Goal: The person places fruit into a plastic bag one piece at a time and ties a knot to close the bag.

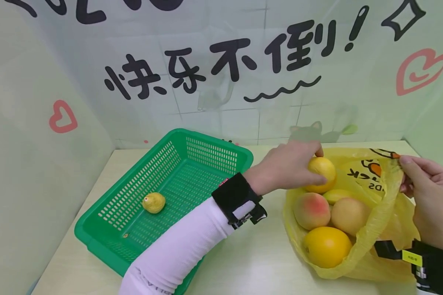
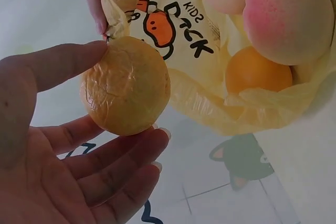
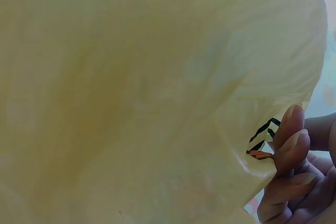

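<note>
My left hand [image 1: 286, 166] pinches a round yellow-orange fruit [image 1: 324, 170] between thumb and fingers, over the back of a yellow plastic bag's mouth. Wrinkled, shiny skin shows on this fruit [image 2: 128, 87] in the left wrist view. The bag [image 1: 385, 217] lies open toward the left, printed with a cartoon duck and lettering. Inside are a pink-blushed peach [image 1: 310, 211], a paler peach [image 1: 350, 215], an orange [image 1: 326, 247] and a partly hidden yellow fruit [image 1: 337, 196]. Up at the bag's rim, my right hand [image 1: 433, 196] pinches the plastic; fingertips [image 3: 291, 142] show beside the print.
A green perforated basket [image 1: 206, 141] stands on the left of the pale table [image 1: 251, 246], with one small yellow lumpy object [image 1: 154, 203] inside. My left forearm crosses over its right side. A printed white sheet [image 1: 229, 90] hangs behind the table.
</note>
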`<state>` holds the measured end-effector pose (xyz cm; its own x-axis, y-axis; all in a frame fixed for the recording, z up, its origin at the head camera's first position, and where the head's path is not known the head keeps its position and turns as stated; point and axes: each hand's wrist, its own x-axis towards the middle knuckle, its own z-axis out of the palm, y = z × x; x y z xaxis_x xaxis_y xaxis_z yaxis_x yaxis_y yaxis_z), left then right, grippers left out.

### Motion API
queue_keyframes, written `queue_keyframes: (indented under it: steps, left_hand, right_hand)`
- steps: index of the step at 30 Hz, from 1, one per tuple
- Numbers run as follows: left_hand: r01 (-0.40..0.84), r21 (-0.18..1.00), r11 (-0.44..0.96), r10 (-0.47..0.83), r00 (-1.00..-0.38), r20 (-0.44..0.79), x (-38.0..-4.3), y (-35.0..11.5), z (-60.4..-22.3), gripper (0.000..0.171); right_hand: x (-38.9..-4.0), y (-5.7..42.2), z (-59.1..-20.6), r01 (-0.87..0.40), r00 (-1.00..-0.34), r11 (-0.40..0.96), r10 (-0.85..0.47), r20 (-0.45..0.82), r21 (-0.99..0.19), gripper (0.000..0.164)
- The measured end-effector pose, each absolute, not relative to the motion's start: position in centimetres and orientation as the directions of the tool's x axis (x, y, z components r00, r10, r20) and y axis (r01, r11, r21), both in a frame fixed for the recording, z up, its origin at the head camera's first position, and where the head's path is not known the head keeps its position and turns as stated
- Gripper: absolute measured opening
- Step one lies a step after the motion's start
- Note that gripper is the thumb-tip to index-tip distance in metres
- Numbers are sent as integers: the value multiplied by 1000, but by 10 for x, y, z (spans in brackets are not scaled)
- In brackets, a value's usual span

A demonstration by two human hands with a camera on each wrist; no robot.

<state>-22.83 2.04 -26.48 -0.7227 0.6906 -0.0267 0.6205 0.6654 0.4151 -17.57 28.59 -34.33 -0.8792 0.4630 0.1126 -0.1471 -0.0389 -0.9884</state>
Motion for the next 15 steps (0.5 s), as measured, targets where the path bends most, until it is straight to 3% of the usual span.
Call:
queue_keyframes:
  steps: [11, 15]
  left_hand:
    - [645, 373, 667, 715, -695, -78, -234, 49, -287, 37]
    - [642, 412, 647, 730, -678, -88, -241, 55, -295, 42]
  right_hand:
    - [-175, 287, -343, -119, -884, -16, 457, 99, -993, 20]
    - [-175, 286, -344, -131, -881, -10, 460, 111, -991, 22]
